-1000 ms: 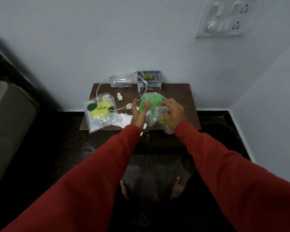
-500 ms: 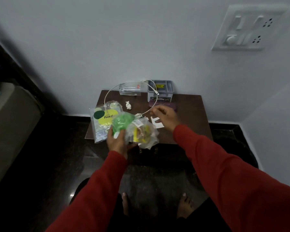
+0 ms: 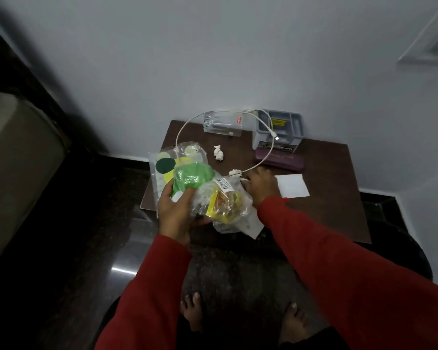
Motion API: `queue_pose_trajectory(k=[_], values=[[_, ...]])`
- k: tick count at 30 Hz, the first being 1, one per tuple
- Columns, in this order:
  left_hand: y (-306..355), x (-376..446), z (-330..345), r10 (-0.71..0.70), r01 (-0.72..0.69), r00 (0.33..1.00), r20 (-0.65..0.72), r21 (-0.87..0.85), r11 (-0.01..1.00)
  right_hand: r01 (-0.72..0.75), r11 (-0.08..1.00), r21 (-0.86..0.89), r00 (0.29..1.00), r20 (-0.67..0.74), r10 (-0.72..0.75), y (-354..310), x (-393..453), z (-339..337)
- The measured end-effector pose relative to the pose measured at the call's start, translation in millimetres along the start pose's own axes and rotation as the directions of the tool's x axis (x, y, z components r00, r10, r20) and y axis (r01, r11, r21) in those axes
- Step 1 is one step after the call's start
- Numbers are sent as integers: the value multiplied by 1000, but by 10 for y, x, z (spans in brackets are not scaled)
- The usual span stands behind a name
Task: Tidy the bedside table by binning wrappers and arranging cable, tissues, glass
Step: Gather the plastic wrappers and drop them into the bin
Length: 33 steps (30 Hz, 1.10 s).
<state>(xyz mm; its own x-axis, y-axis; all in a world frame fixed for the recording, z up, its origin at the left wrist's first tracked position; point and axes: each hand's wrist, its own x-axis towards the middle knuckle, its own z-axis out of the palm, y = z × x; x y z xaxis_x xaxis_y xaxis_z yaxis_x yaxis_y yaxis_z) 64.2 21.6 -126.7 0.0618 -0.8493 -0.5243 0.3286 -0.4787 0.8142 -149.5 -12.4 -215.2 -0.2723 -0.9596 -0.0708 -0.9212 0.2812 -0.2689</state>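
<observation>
A grey organizer box (image 3: pixel 281 130) stands behind a purple case (image 3: pixel 280 160).

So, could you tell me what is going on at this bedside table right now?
A person in red sleeves is clearing the small brown table. The left hand holds a green wrapper and a clear plastic wrapper bunched together. The right hand reaches down toward a crumpled tissue beside the white cable. Another crumpled tissue, a printed packet, a flat white tissue and a glass lying on its side remain on the table.
</observation>
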Motion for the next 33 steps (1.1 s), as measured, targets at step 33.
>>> queue_pose_trajectory(k=[33], values=[[458,284,-629,47,-65,990,-135,-133,989,146,966,213,964,187,-187,-786,886,-374]])
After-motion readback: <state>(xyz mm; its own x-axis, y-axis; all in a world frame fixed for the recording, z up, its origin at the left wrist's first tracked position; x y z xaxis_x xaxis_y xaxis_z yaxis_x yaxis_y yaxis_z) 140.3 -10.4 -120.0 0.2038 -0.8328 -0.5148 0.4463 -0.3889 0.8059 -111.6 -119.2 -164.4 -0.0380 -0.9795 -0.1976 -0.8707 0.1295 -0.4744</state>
